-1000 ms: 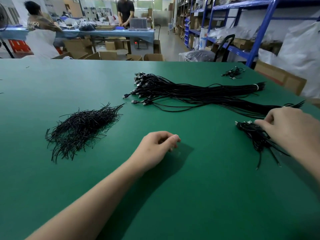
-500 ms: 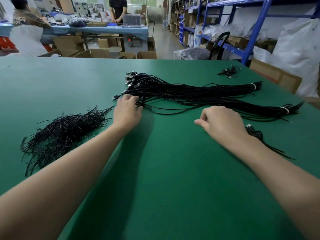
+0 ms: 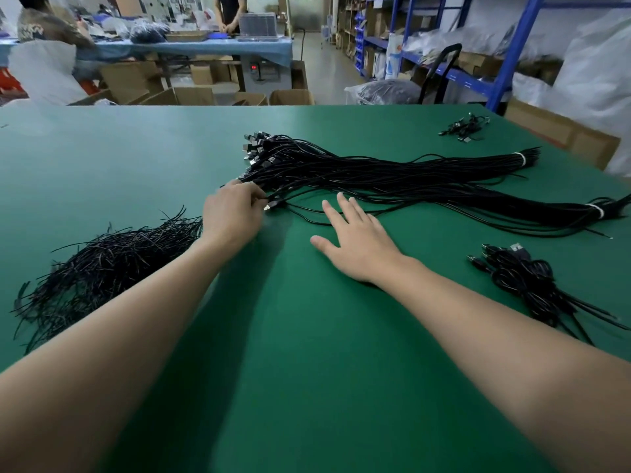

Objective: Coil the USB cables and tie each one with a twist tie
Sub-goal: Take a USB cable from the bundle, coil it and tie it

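My left hand (image 3: 232,216) is at the near corner of the long bundle of USB cables (image 3: 392,179), fingertips pinching one plug (image 3: 272,206) where the connector ends fan out. My right hand (image 3: 356,247) is open, fingers straight, palm down over the table (image 3: 307,387). Its fingertips are just beside the slack loop (image 3: 309,218) that runs from that plug; I cannot tell if they touch it.

Step in hand, as I judge it: draw one cable free of the bundle.
- Hold the plug body, not the wire.
- Pull slowly along the lie of the strands so the neighbours don't drag out too.
- Use the right hand flat on the near strands as a brake, or to gather the slack and start the first loop.
- The far ends are gathered by white bands (image 3: 520,159). The tail likely has to slide out through one, so steady tension, no jerking.

Around:
- The heap of twist ties (image 3: 102,268) is just left of my left forearm, an easy reach when the coil is ready.
- The finished coils (image 3: 526,281) lie to my right, well apart from the bundle.
- A small cluster of cables (image 3: 464,128) sits near the far right edge.
- Beyond the table are cartons, shelving and people at another table.

In the way: the plugs crowd together at the head, and several strands cross over my loop. A snag there is the likeliest trouble.
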`<state>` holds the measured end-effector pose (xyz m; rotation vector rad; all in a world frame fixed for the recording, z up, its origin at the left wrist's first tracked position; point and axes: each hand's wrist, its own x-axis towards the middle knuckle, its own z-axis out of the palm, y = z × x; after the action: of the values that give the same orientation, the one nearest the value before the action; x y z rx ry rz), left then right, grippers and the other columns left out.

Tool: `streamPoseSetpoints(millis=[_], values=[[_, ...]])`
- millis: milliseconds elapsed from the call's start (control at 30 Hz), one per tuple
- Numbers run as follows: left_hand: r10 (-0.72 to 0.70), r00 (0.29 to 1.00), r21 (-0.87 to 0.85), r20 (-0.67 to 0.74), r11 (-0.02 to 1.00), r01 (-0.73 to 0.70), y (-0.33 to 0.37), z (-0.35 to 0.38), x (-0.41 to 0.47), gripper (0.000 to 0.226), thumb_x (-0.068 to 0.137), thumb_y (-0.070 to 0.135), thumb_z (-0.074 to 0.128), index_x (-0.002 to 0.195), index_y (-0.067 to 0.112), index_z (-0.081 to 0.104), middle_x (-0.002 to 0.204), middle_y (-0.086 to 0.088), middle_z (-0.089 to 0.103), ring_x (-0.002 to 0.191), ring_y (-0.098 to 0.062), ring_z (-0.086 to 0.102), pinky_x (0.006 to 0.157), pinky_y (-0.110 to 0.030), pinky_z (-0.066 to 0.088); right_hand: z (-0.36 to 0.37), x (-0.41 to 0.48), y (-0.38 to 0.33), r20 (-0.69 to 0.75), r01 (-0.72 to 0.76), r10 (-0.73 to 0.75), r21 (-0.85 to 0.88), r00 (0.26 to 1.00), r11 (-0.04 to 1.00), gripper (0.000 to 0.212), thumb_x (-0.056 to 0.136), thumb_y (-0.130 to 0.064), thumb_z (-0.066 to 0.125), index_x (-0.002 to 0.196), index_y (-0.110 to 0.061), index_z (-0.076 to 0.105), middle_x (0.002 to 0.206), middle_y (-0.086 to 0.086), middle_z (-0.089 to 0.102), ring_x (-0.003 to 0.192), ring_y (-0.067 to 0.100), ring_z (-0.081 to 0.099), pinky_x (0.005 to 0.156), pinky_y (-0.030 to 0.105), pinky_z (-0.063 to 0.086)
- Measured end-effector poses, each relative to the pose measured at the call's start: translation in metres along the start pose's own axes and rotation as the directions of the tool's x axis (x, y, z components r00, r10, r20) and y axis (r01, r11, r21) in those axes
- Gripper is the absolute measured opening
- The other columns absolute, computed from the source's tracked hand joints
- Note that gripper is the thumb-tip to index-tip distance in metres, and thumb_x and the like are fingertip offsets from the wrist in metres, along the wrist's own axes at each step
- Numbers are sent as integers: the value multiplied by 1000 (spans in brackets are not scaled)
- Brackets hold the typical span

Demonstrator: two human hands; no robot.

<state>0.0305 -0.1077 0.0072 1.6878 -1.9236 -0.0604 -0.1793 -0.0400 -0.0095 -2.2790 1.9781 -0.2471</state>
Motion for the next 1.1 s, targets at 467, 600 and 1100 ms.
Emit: streamPoseSetpoints(millis=[467, 600, 1100], values=[[-117, 936, -715, 332, 616, 330, 54, -38, -73, 23, 102, 13, 48, 89, 12, 66, 64, 4, 53, 47, -10, 43, 51, -18, 37, -10, 25, -36, -119, -22, 334, 920, 935, 390, 40, 98, -7, 37, 129, -10, 62, 123, 8, 66, 117, 24, 61, 103, 30, 42], [-52, 941, -687, 335, 670, 281, 54, -39, -100, 20, 101, 12, 51, 89, 13, 67, 64, 4, 57, 51, -13, 48, 54, -21, 39, -33, 18, -25, 237, -13, 379, 861, 894, -508, 30, 105, -20, 32, 112, -2, 55, 87, 19, 72, 74, 28, 71, 75, 38, 61], [95, 940, -762, 326, 615, 203, 64, -58, -175, 8, 86, 18, 79, 86, 17, 71, 71, -3, 75, 68, -17, 72, 66, -23, 51, -73, -103, -68, 242, -223, 21, 925, 970, -307, 37, 110, -28, 37, 102, -6, 65, 67, 3, 69, 55, 12, 63, 55, 23, 56]])
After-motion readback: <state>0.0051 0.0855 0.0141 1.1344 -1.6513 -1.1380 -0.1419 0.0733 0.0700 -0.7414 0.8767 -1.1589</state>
